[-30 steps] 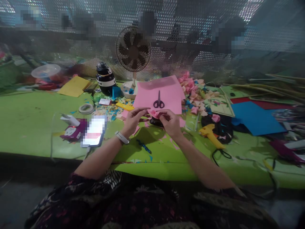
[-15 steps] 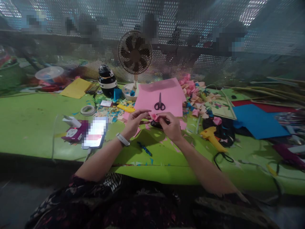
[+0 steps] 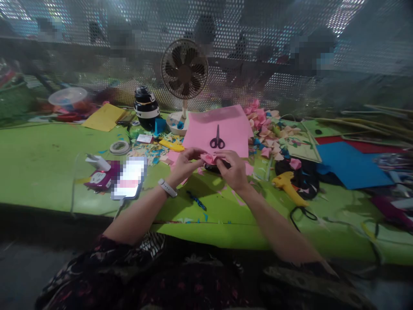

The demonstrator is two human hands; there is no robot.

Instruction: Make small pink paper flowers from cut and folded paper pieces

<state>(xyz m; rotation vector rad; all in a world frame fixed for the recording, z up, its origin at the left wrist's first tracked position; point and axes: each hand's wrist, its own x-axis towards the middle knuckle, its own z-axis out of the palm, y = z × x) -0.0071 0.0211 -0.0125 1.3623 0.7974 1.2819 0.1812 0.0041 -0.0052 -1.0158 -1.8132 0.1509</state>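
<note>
My left hand (image 3: pixel 183 165) and my right hand (image 3: pixel 232 169) meet over the green table (image 3: pixel 41 163), both pinching a small folded pink paper piece (image 3: pixel 209 158) between their fingertips. A white watch sits on my left wrist. Just beyond the hands lies a large pink paper sheet (image 3: pixel 232 127) with black scissors (image 3: pixel 217 140) resting on it. A dark object lies under my right hand's fingers, mostly hidden.
A phone (image 3: pixel 129 177) and a purple packet (image 3: pixel 100 178) lie to the left. A yellow glue gun (image 3: pixel 288 186), blue paper (image 3: pixel 346 163) and a pile of folded pink pieces (image 3: pixel 263 125) are to the right. A small fan (image 3: pixel 183 77) and tape roll (image 3: pixel 119 147) stand behind.
My left fingers have closed in onto the pink piece, meeting my right fingertips. The view has shifted slightly.
</note>
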